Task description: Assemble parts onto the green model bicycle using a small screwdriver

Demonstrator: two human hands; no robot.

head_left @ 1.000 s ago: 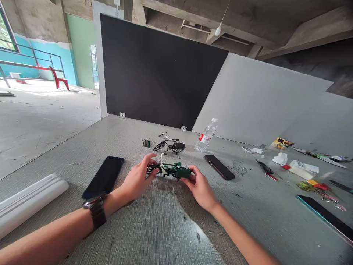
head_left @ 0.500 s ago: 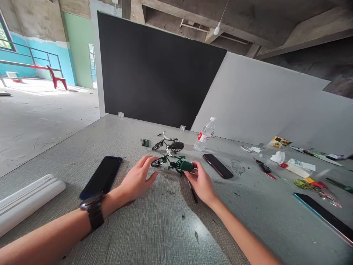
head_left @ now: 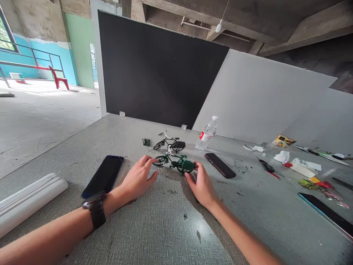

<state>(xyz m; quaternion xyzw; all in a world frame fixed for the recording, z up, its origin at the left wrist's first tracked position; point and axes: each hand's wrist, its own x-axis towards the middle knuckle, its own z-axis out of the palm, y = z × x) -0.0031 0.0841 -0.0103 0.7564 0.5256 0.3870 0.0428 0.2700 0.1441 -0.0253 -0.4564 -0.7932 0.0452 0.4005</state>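
Observation:
A small green toy bicycle [head_left: 171, 162] stands upright on the grey table [head_left: 143, 228], its front wheel to the left and a green box at its rear. My left hand [head_left: 140, 176] rests beside the front wheel, thumb and fingers apart, fingertips close to or touching the wheel. On the other side my right hand [head_left: 203, 186] is at the rear of the green box, thumb and fingers parted, fingertips near it; contact is unclear. Just behind stands a black toy bicycle [head_left: 170, 142]. Small dark green cylindrical pieces [head_left: 146, 142] lie to its left.
A black phone [head_left: 103, 176] and a white case [head_left: 33, 202] lie left. To the right are a second phone [head_left: 220, 165], a water bottle [head_left: 206, 133], scissors-like tool [head_left: 267, 166], scraps and a third phone [head_left: 328, 213]. A black panel [head_left: 162, 70] rises behind.
My right hand's thumb has drawn back from the green box, and its fingers are wider apart. The dark pen-like stick under that hand is now hidden. The view has shifted slightly.

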